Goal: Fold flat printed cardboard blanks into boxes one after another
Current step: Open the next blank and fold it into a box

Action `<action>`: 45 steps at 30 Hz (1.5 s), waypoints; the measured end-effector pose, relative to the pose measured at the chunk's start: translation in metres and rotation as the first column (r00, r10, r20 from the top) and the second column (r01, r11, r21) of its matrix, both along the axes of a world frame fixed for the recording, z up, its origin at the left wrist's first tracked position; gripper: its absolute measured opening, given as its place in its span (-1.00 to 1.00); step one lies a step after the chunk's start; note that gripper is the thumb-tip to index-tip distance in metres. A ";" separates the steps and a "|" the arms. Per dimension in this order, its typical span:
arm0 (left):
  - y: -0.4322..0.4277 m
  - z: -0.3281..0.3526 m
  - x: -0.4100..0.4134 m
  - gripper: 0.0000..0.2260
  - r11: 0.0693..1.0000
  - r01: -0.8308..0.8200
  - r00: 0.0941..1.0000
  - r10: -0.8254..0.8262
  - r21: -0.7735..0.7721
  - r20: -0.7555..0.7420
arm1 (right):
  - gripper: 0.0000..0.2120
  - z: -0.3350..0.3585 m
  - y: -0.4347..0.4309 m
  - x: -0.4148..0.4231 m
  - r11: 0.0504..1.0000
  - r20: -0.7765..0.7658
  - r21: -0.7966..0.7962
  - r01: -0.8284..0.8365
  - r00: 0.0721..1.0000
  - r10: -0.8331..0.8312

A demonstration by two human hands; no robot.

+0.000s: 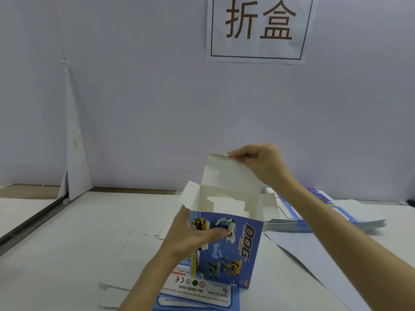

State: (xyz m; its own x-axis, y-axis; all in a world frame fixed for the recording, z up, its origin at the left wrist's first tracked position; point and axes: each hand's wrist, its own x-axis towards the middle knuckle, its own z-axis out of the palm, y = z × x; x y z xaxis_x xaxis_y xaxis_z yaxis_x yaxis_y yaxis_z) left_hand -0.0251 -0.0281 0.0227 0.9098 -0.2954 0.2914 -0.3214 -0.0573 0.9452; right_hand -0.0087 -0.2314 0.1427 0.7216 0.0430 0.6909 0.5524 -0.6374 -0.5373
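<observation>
A blue printed box (233, 254) with robot dog pictures stands upright at the middle of the table, its top open and its white inside showing. My left hand (190, 236) grips its left front corner, thumb lying across the printed face. My right hand (260, 164) pinches the top edge of the raised white lid flap (226, 176) at the back. Small white side flaps stick out left and right. A flat printed blank (197, 292) lies under the box near the front edge.
A stack of flat blanks (325, 221) lies fanned at the right behind my right forearm. White flat sheets (134, 261) lie on the white table (67, 232) left of the box. A white wall with a paper sign (258, 28) stands behind.
</observation>
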 end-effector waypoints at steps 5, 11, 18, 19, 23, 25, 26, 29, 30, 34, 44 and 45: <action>0.000 -0.001 0.001 -0.28 1.000 -0.001 1.000 0.000 -0.014 -0.010 | -0.81 0.017 0.008 -0.013 0.906 -0.284 0.413 -0.097 0.931 0.229; -0.001 -0.003 0.002 -0.29 1.000 -0.026 1.000 0.026 0.001 -0.018 | -0.83 0.033 0.005 -0.013 0.753 -0.528 0.658 0.017 0.724 0.444; -0.003 -0.005 0.003 -0.19 0.999 -0.029 0.999 0.030 0.023 -0.042 | -0.85 0.022 0.002 -0.011 0.890 -0.490 0.455 0.021 0.841 0.230; -0.003 -0.004 0.003 -0.19 1.000 -0.026 0.999 0.026 0.013 -0.043 | -0.85 0.022 0.002 -0.010 0.898 -0.480 0.439 0.022 0.851 0.213; -0.004 -0.002 0.003 -0.25 1.000 -0.027 0.998 0.026 -0.007 -0.056 | -0.92 0.024 0.009 -0.010 0.968 -0.518 0.252 0.022 0.848 0.116; -0.004 -0.003 0.003 -0.28 1.000 -0.012 0.998 0.012 -0.014 -0.054 | -0.89 0.024 0.013 -0.010 0.970 -0.474 0.242 0.034 0.876 0.088; -0.005 -0.004 0.004 -0.31 1.000 -0.005 0.998 0.004 -0.026 -0.055 | -0.88 0.023 0.015 -0.010 0.968 -0.448 0.247 0.035 0.890 0.082; -0.001 -0.009 0.007 -0.34 1.000 0.024 0.999 -0.024 -0.016 -0.035 | -0.97 0.020 0.019 -0.016 0.987 -0.370 0.153 0.042 0.929 0.018; 0.001 -0.011 0.008 -0.35 0.998 0.054 0.998 -0.054 0.023 -0.030 | -0.94 0.019 0.019 -0.018 0.994 -0.335 0.103 0.044 0.942 -0.007; 0.003 -0.029 0.012 -0.34 0.989 0.117 0.991 -0.110 0.088 -0.080 | -0.65 -0.010 0.004 -0.028 0.910 -0.051 0.403 0.096 0.995 -0.082; -0.036 -0.063 -0.002 -0.10 0.998 -0.070 0.997 0.070 -0.004 0.018 | -0.58 -0.169 0.036 -0.061 0.604 -0.175 0.796 0.048 0.972 0.154; -0.036 -0.065 -0.002 -0.13 0.998 -0.067 0.998 0.068 -0.013 0.011 | -0.58 -0.173 0.036 -0.061 0.611 -0.177 0.790 0.052 0.973 0.147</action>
